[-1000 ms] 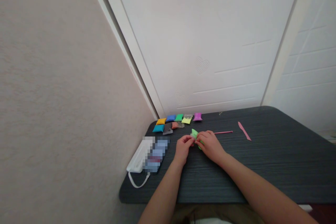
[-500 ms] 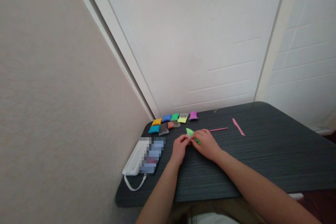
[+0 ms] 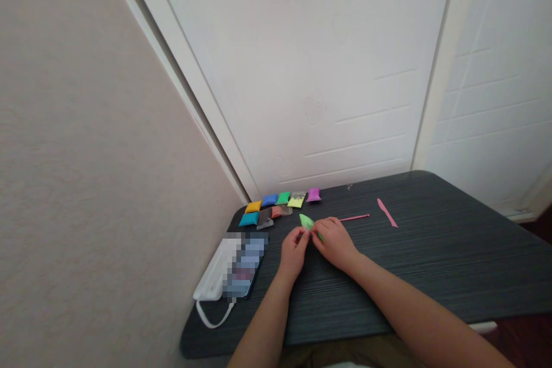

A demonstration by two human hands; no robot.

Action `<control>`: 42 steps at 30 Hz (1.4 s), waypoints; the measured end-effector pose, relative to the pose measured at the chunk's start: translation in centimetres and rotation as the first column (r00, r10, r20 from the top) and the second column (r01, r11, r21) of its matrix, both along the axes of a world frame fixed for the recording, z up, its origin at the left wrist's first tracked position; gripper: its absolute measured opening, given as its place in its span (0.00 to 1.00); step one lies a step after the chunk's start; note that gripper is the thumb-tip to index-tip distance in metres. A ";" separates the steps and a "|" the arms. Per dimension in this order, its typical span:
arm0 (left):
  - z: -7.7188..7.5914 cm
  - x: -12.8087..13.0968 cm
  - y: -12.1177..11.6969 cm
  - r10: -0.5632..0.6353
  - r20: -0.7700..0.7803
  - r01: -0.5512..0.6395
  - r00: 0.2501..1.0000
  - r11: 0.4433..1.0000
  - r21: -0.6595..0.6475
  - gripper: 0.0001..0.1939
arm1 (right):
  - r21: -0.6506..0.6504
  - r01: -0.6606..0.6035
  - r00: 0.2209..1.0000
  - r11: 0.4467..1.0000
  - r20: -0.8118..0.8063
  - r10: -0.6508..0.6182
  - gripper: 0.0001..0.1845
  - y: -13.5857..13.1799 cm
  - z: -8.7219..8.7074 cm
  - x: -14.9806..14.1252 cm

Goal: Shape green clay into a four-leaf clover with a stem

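A small light green packet [image 3: 306, 222] of what looks like modelling clay is between my hands, just above the dark table. The fingers of my left hand [image 3: 294, 250] pinch its near edge. My right hand [image 3: 335, 241] grips the same packet from the right, its fingers covering much of it. A bit of green shows beneath the right fingers. Beyond the right hand lies a thin pink stick tool [image 3: 356, 218], its near end hidden by that hand. Further right is a pink plastic knife [image 3: 387, 213], flat on the table.
Several coloured packets lie at the back left, among them a teal one [image 3: 249, 219], an orange-yellow one [image 3: 253, 207] and a purple one [image 3: 314, 195]. A phone [image 3: 248, 267] and a white device [image 3: 214, 276] with a cable [image 3: 211, 325] lie at the table's left edge.
The view has shifted slightly, so the table things appear lower and further left. Both hands stay on the green packet, with their fingertips slightly rearranged and more of its top showing.
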State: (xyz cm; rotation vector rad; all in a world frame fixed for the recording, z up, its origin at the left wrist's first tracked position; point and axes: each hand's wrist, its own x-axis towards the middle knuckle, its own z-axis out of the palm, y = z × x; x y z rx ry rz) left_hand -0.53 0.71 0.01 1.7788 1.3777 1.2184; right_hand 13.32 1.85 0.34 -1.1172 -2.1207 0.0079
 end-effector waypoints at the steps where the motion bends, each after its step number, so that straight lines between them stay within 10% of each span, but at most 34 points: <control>1: 0.1 0.1 -0.1 0.011 -0.022 -0.011 1.000 1.000 0.005 0.12 | 0.002 0.007 1.000 1.000 0.006 -0.007 0.06 0.0 0.0 -0.1; 35: -0.1 0.5 -0.3 0.113 -0.236 -0.077 0.965 0.985 0.156 0.13 | -0.074 0.182 0.968 0.981 -0.164 -0.192 0.04 0.7 0.2 -0.9; 42: -0.7 -0.2 -0.1 0.167 -0.242 -0.136 0.956 0.980 0.142 0.12 | -0.135 0.039 0.970 0.990 -0.233 -0.070 0.06 0.7 -0.2 -0.2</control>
